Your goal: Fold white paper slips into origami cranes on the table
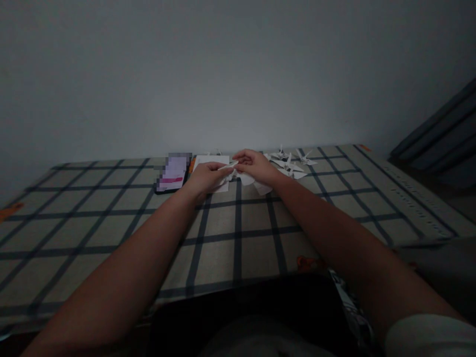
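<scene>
Above the middle of the cloth, my left hand [207, 176] pinches a small piece of folded white paper [233, 171] between thumb and fingers. My right hand [257, 165] meets the same paper from the other side, its fingers curled and the thumb against it. The folds are partly hidden by both hands. White sheets [211, 159] lie flat behind and beneath my left hand. More white paper [263, 188] shows below my right hand. Several folded paper cranes [291, 168] stand just right of my right hand.
A checked cloth [256, 218] covers the table. To the left of my left hand lies a phone [173, 173] with its screen lit and blurred. A plain wall [238, 74] rises behind the table. Dark striped fabric [442, 129] hangs at the far right.
</scene>
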`<state>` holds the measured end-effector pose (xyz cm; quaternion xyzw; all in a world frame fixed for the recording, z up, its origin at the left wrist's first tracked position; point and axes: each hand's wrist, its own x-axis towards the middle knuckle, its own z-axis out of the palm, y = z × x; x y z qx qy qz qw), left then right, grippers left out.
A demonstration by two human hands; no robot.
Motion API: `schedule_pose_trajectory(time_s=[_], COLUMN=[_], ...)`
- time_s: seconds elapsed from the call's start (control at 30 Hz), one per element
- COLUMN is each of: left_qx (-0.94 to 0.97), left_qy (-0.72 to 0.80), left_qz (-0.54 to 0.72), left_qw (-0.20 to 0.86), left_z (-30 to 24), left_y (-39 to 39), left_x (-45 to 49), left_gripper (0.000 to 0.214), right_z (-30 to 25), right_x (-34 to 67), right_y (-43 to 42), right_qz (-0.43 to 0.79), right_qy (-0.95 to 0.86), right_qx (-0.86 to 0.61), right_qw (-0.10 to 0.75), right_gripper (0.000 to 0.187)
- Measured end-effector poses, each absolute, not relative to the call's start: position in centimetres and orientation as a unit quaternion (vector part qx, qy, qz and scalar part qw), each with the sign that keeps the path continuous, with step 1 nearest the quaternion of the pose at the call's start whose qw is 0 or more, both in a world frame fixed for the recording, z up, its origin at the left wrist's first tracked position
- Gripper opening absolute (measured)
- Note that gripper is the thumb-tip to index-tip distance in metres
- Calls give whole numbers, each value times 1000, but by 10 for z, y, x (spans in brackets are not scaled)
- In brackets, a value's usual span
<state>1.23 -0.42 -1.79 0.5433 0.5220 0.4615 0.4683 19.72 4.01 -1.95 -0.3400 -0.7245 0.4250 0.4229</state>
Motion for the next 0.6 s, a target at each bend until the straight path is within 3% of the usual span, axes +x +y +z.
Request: schedule_pose_trajectory(time_s=[0.27, 0.6], left_qx=[531, 564], left_qy=[497, 521], left_qz=[453, 431], left_qw=[515, 474], left_z=[-22, -25], left_y=[2, 3], left_x=[8, 7], left_gripper=[42, 33], right_z=[-13, -18], right_x=[201, 199], right_y=[38, 39], right_qz=[478, 511], right_qy=[-685, -667], right_qx=[-377, -374], right_qw=[400, 392], right_gripper=[10, 6])
